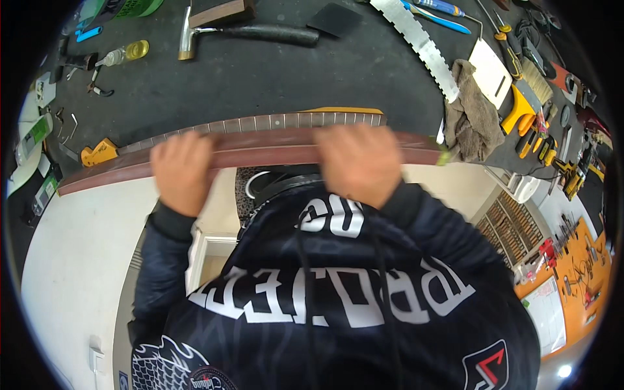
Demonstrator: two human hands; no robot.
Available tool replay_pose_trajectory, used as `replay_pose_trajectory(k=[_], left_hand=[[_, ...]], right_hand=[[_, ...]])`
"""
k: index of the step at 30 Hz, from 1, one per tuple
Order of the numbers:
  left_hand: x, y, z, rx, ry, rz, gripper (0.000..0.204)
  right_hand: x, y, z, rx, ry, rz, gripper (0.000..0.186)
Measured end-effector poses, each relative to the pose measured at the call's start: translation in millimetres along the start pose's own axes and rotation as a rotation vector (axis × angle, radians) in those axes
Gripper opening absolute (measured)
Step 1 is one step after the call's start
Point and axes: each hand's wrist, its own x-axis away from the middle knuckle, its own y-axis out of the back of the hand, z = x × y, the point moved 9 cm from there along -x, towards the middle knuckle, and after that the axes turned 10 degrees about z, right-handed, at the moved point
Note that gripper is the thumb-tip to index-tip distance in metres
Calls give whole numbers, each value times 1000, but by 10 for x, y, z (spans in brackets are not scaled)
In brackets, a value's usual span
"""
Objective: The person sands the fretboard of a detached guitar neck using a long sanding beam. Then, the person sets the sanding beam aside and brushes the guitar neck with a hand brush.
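"Where's the long reddish-brown bar (266, 149)?"
"Along the near edge of the black table (260, 81); left hand (183, 170) and right hand (361, 159) grasp it, fingers curled."
"Beyond?"
"A dark fretted guitar neck (257, 124); farther from that edge, a black-handled steel hammer (266, 32)."

Across the worktop (260, 84) I see a hammer (260, 32), head to the left, with a brown block (221, 13) just beyond it and a black sheet (335, 21) by its handle's end. Off to the left I make out a yellow-ended bottle (133, 51) and a green container (136, 8). To my right, a notched straightedge (419, 45) reaches a crumpled rag (473, 123); a white plate (489, 75) and a brush (537, 84) lie near it. Low at my right, an orange board (572, 322) carries small tools (567, 284).
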Motion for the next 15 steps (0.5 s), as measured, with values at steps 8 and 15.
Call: replay_pose_trajectory(k=[8,15], left_hand=[[-730,-53,-1413,54,-163,-31,13],[-15,-20,-235,-34,34,-64,40]], right_hand=[[848,488,-1005,71,-77,59,41],[139,35,-52,16,-5,-20,33]])
